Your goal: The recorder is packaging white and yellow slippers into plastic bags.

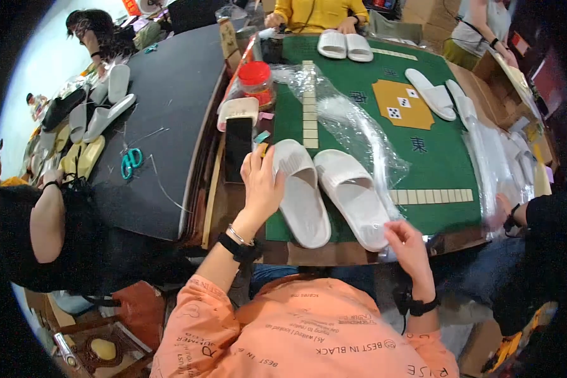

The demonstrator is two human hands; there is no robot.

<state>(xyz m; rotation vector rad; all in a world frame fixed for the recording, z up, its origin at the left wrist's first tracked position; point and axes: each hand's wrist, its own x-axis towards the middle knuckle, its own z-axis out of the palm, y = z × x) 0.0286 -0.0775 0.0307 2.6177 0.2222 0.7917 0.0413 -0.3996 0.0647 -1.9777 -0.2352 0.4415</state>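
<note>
Two white slide slippers lie side by side before me, toes pointing away: the left slipper (304, 205) and the right slipper (359, 208). My left hand (261, 181) is beside the left slipper's strap, its fingers bent together near a small yellow bit. What they grip, if anything, is hidden. At the right slipper's heel is my right hand (408, 247), thumb and fingers pinched together; I cannot make out what is between them. A clear plastic bag (359, 126) stretches across the green mat beyond the slippers.
The green mat (435, 160) bears printed tile rows and dice. A dark phone (238, 148), a red-lidded jar (256, 82) and teal scissors (131, 163) are left. More white slippers (346, 45) lie at the far side, and another slipper (431, 94) to the right. Co-workers sit around.
</note>
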